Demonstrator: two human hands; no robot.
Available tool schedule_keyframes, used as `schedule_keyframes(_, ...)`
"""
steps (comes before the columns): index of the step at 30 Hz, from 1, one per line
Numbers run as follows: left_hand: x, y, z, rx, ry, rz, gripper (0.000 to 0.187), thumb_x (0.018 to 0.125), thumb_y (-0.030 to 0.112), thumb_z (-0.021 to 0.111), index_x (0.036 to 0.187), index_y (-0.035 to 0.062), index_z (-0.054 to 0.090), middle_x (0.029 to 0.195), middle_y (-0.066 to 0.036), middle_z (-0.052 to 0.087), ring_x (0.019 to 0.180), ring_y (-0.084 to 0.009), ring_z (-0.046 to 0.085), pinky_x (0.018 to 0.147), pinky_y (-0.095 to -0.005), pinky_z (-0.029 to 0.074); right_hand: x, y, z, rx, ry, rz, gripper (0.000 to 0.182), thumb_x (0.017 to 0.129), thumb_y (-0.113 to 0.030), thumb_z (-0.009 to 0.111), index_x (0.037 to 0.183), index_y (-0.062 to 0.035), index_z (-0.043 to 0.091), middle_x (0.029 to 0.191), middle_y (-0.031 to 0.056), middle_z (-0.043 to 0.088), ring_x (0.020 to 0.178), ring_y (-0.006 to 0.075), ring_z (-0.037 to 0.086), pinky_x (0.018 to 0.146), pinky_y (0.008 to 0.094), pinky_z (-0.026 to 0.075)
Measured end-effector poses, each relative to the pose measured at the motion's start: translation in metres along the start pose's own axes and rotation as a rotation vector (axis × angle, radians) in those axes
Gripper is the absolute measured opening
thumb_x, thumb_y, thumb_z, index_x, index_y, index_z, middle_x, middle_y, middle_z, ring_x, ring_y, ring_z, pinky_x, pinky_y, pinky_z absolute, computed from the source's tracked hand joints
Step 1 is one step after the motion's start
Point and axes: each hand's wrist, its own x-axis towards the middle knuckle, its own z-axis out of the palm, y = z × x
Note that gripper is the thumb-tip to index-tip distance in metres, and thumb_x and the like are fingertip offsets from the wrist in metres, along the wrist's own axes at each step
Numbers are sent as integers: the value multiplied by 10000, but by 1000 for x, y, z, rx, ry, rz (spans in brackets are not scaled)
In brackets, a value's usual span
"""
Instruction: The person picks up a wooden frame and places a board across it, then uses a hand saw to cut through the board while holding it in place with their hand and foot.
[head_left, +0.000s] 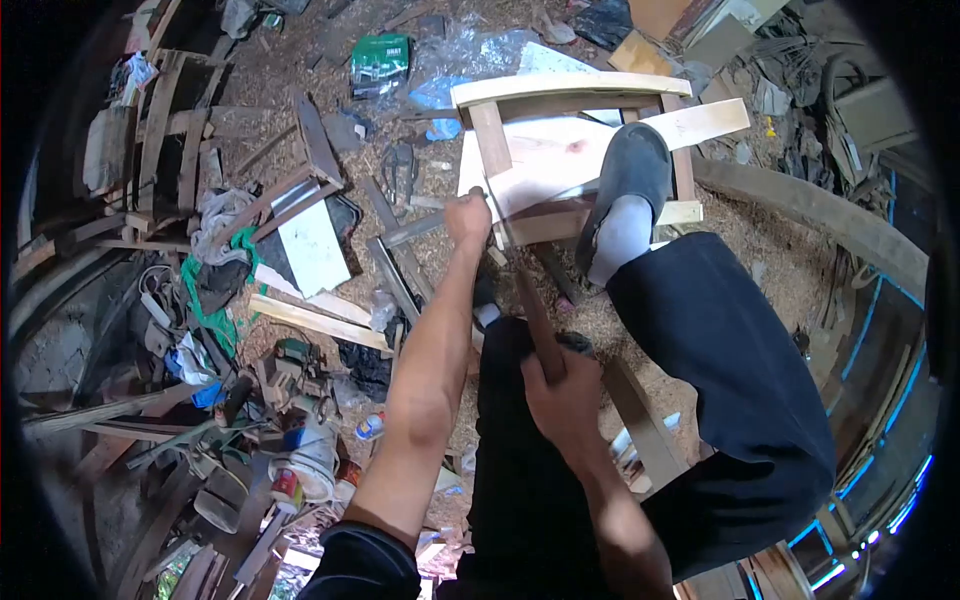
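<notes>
My left hand point(467, 217) is closed on the near left end of a pale wooden board point(690, 125). The board lies slanted across a small wooden frame point(489, 140). My right hand point(563, 392) is wrapped round the handle of a saw point(537, 315). Its long narrow blade reaches forward and is blurred; the far end meets the board just right of my left hand. A foot in a dark clog point(638, 165) presses on the board. My fingers hide the held end of the board, and the saw's teeth cannot be made out.
Sawdust and wood scraps cover the ground. On the left lie a white panel point(313, 248), green netting point(208, 308) and loose planks point(318, 322). A white bucket point(318, 470) stands lower left. A green packet point(380, 63) lies beyond the frame. A long curved timber point(820, 205) runs along the right.
</notes>
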Motion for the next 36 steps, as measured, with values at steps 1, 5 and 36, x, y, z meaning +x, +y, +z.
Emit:
schedule_keyframes(1, 3, 0, 2, -57, -41, 0, 390, 719, 285, 569, 686, -101, 615, 724, -311, 605, 754, -438, 610, 752, -446, 456, 2, 1, 0, -2, 2, 4, 292, 778, -213, 586, 692, 66, 579, 547, 169, 554, 530, 219, 586, 538, 370, 437)
schedule_keyframes(5, -1, 7, -4, -118, -119, -44, 383, 721, 286, 564, 635, -85, 602, 691, -294, 602, 732, -408, 622, 736, -438, 455, 68, -1, 26, 59, -19, -62, 283, 777, -207, 605, 736, 73, 600, 583, 204, 582, 589, 313, 642, 574, 401, 465)
schedule_keyframes(36, -4, 19, -8, -128, -56, 52, 342, 724, 233, 558, 550, -62, 565, 507, -201, 546, 505, -320, 551, 598, -427, 429, 84, -2, 39, 48, 74, -170, 308, 777, -200, 592, 662, 85, 575, 499, 162, 531, 483, 188, 555, 504, 378, 414)
